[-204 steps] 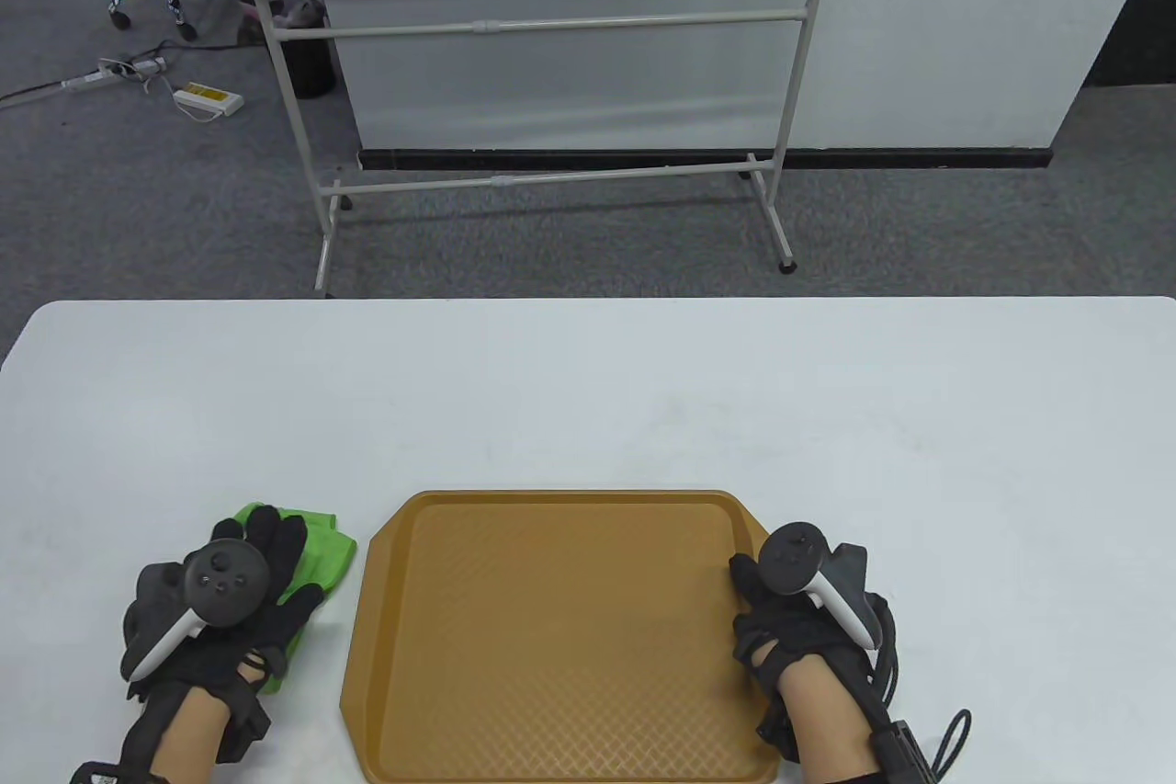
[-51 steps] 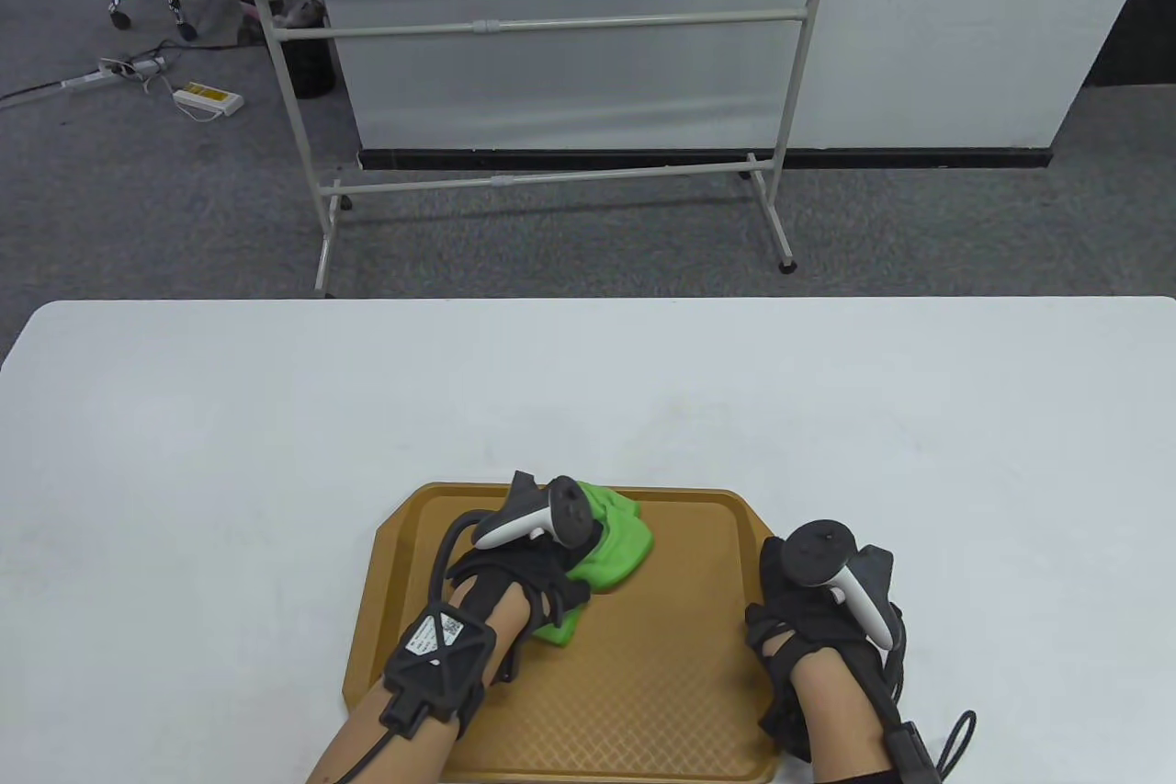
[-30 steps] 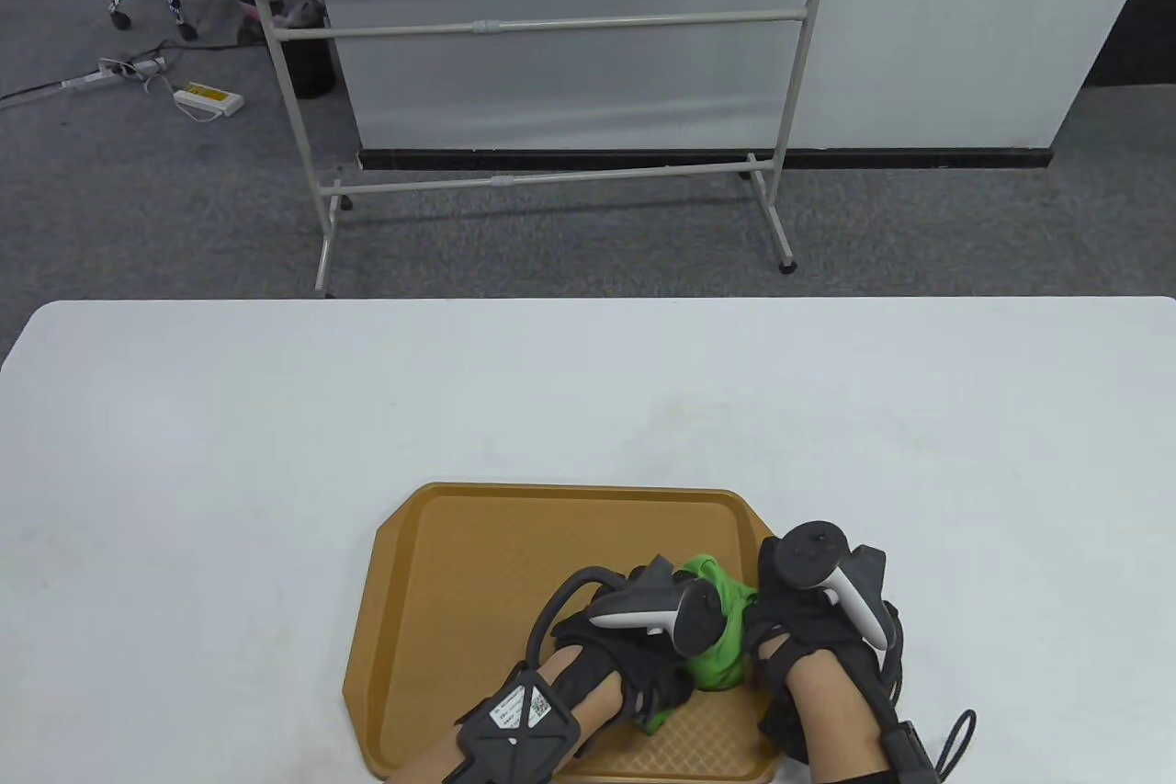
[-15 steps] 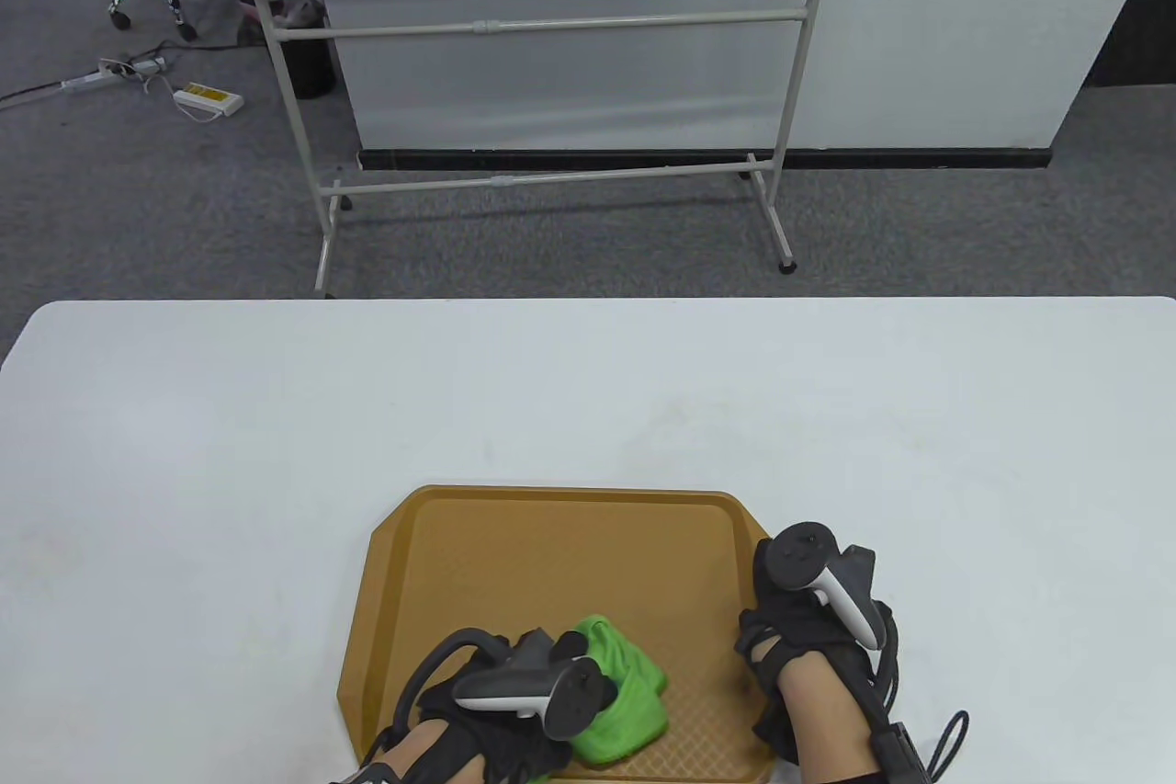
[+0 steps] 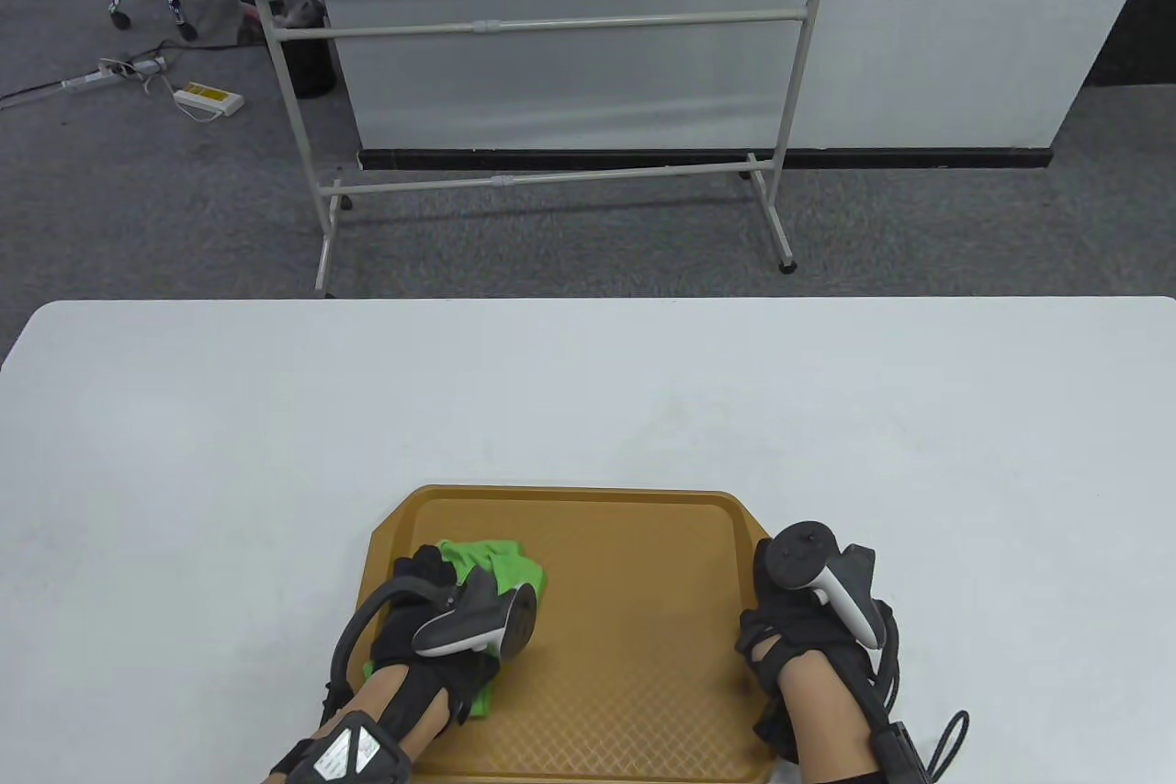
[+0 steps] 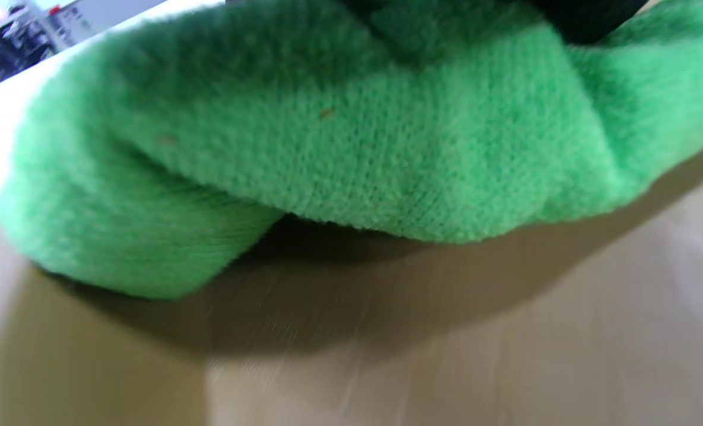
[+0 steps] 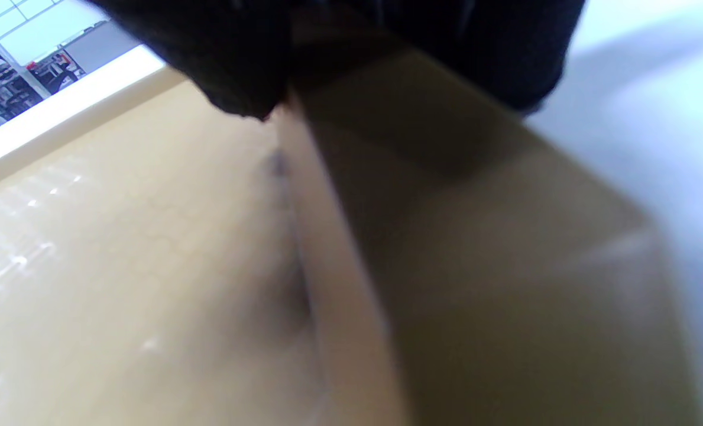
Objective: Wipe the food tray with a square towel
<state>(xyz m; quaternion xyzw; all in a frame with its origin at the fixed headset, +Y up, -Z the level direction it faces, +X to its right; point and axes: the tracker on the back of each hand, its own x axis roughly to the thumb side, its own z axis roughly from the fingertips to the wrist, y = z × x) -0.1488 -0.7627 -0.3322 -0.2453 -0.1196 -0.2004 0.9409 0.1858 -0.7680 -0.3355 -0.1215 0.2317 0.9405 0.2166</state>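
On the white surface (image 5: 588, 398), near its front edge, sits the tan food tray (image 5: 634, 582); a bunched green square towel (image 5: 491, 565) lies on the tray's left half, pressed against its floor under the left hand (image 5: 432, 628). Left grip: fingers spread over the towel, bearing down on it; whether they curl round the cloth, cannot tell. Right hand (image 5: 799, 628) at the tray's right rim, its fingers (image 7: 239, 71) clasping the rim.

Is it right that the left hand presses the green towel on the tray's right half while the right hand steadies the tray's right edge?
Not quite: in the table view the left hand presses the green towel on the tray's left half. The right hand does steady the right edge.
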